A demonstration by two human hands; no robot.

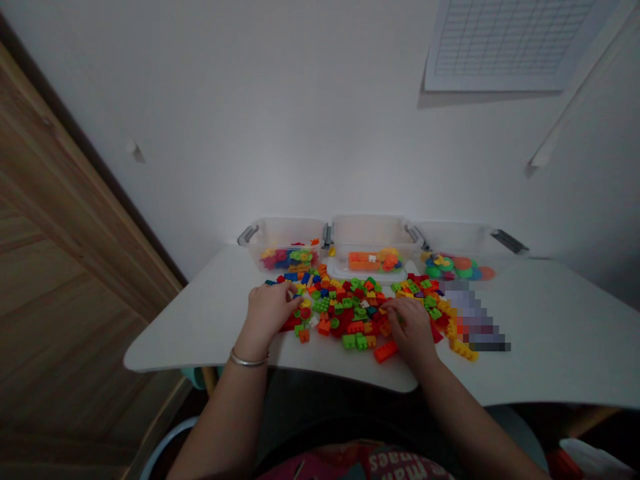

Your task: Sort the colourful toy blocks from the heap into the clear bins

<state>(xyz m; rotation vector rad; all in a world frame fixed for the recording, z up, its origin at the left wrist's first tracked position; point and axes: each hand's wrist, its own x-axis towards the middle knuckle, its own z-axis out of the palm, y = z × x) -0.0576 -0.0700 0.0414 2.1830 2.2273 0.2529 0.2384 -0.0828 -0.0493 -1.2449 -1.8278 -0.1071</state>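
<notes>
A heap of colourful toy building blocks [357, 288] in green, red, orange, yellow and blue is spread over the white table [200, 327]. At the heap's left edge is my left hand [269, 308], its fingers bent and drawn in toward the thumb near some green and yellow blocks. My right hand [413, 323] reaches over the right part of the heap, fingers curled with the tips among red and orange blocks. What either hand holds, if anything, is too small and dim to make out. An orange block [385, 351] lies just below the right hand.
Three clear plastic bins stand along the wall: a left bin [293, 230] with mixed small pieces, a middle bin [370, 230] with orange and yellow pieces, a right bin [457, 235] with round pieces. A pixelated patch covers something right of the heap. A gridded sheet [510, 47] hangs above.
</notes>
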